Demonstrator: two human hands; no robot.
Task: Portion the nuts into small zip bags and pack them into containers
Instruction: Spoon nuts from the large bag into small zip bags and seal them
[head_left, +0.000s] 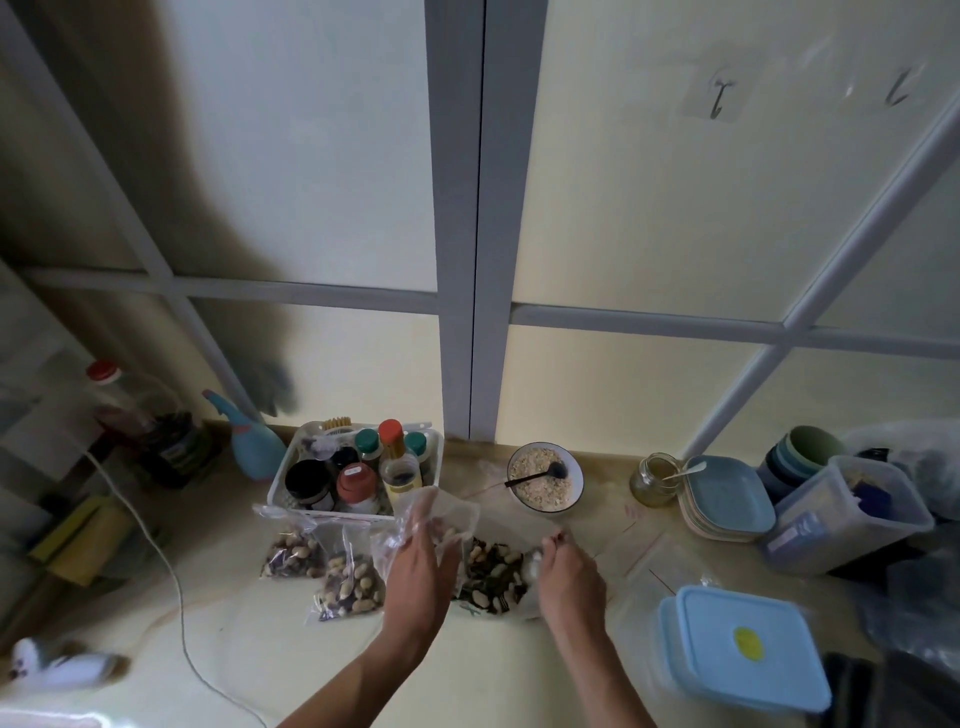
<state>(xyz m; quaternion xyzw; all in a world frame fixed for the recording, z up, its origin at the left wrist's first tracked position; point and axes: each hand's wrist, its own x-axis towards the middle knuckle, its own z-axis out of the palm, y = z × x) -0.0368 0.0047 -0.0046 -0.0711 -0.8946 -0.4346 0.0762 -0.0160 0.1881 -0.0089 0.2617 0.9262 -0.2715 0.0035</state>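
Left hand grips open zip bag just left of nut pile, mouth held up for filling; right hand pinches spoon at the pile.

right fingertips blurred, forearms cut off

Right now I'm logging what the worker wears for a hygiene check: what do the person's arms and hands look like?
Both forearms are bare, with no sleeve reaching into view. The left hand and the right hand wear no gloves. No watch, bracelet or ring is visible, though small items would be hard to make out.
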